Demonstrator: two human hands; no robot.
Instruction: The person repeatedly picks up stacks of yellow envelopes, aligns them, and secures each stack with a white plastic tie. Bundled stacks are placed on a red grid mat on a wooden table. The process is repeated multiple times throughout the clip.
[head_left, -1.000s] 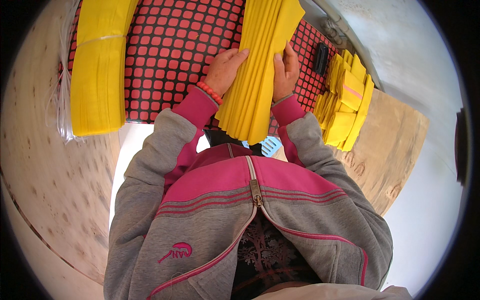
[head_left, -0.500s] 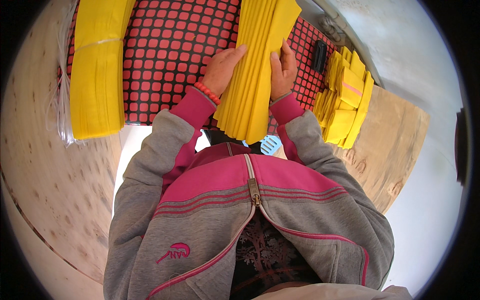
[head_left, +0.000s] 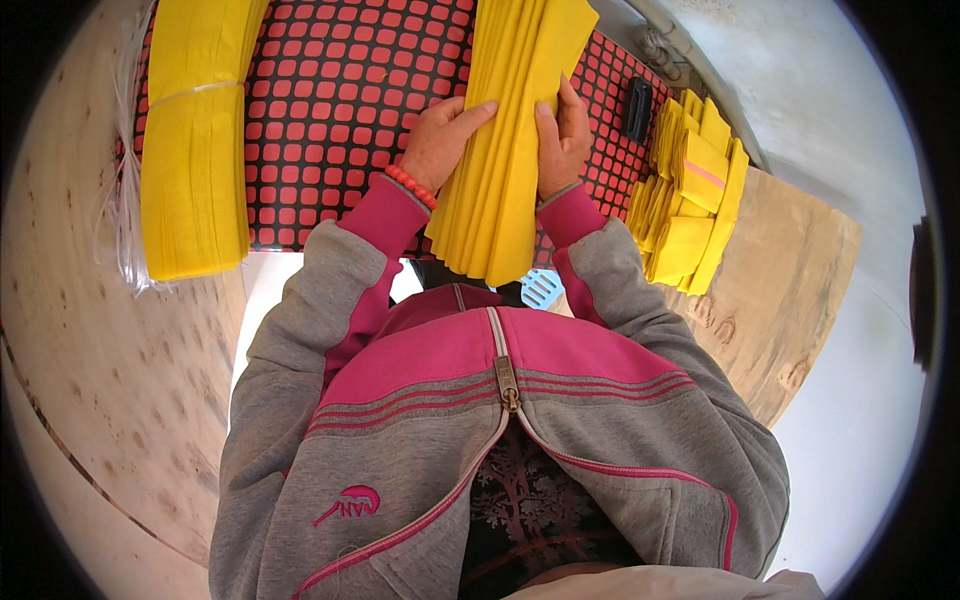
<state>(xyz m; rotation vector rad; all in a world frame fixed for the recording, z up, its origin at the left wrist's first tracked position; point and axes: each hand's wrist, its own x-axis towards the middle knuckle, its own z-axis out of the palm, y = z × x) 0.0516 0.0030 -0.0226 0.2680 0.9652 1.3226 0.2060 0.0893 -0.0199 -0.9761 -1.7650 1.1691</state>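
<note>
Left hand has its thumb a bit further in over the folds than half a second ago, right hand about the same place. Folded yellow stack lies between both hands, pleats lengthwise, far end cut off at top of view, near end past the edge of the red-and-black tabletop. Left hand grips it by the left edge: thumb on top, other fingers mostly hidden. Right hand's thumb and bent fingers are at the right edge, can't tell if pinching. Red bead bracelet on left wrist. Banded yellow bundle far left, clear strands beside it; right, black object near smaller yellow bundles
</note>
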